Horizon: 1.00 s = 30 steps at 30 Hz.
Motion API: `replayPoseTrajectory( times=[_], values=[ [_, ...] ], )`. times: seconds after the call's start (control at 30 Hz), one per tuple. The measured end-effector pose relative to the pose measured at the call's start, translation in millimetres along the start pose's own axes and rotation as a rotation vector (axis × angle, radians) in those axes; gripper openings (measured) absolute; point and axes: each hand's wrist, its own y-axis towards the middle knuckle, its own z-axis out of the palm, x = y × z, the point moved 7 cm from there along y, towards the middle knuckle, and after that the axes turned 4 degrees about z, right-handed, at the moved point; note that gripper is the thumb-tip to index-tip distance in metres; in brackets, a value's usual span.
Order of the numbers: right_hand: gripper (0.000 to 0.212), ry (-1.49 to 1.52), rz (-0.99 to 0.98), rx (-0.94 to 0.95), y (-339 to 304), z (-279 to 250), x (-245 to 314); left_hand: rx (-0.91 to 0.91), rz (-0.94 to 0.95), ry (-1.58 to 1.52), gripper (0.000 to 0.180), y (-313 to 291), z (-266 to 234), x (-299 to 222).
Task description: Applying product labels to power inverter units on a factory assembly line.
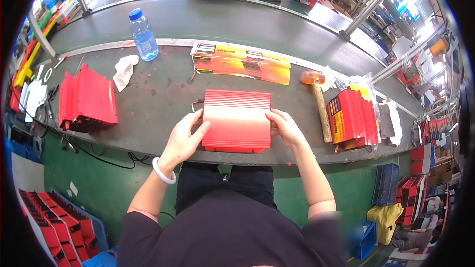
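While a worker in a dark top stands at a workshop surface (163,99), a ribbed red casing (237,118) sits between two bare hands at the front edge. The left hand (185,136), partly open, grips the casing's left side with its thumb on top; the right hand (284,126), fingers bent, has hold of the right side. Beyond them stands a clear bottle (144,40), capped in blue and partly filled with clear liquid, beside a crumpled white cloth (124,71). Printed yellow-and-red sheets (242,63) lie stacked behind the casing. More red casings (86,98) stand at left; at right, a wooden-handled mallet (319,106) lies beside a red-and-yellow stack (350,118). On the green floor (148,188) at lower left, a blue bin (100,226) holds rows of red parts (57,222), seemingly metal shells, though the lens edge distorts them. A yellow bag (385,221) lies against a blue crate (366,241) at lower right.
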Motion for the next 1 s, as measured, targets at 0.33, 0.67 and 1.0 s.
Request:
replayPoseTrajectory(
  times=[0.33, 0.67, 1.0],
  values=[
    [0.031, -0.836, -0.702, -0.474, 36.5, -16.6, 111.8, -0.093, 0.052, 0.193, 0.038, 15.9, -18.2, 9.8],
    [0.017, -1.465, -1.157, -0.375, 171.1, 85.3, 131.5, -0.171, 0.113, 0.145, 0.034, 34.5, -64.0, 14.5],
    [0.014, -1.589, -1.159, -0.572, 166.7, 63.9, 119.1, 0.074, -0.239, -0.418, 0.057, 159.5, -70.0, 87.3]
  ],
)
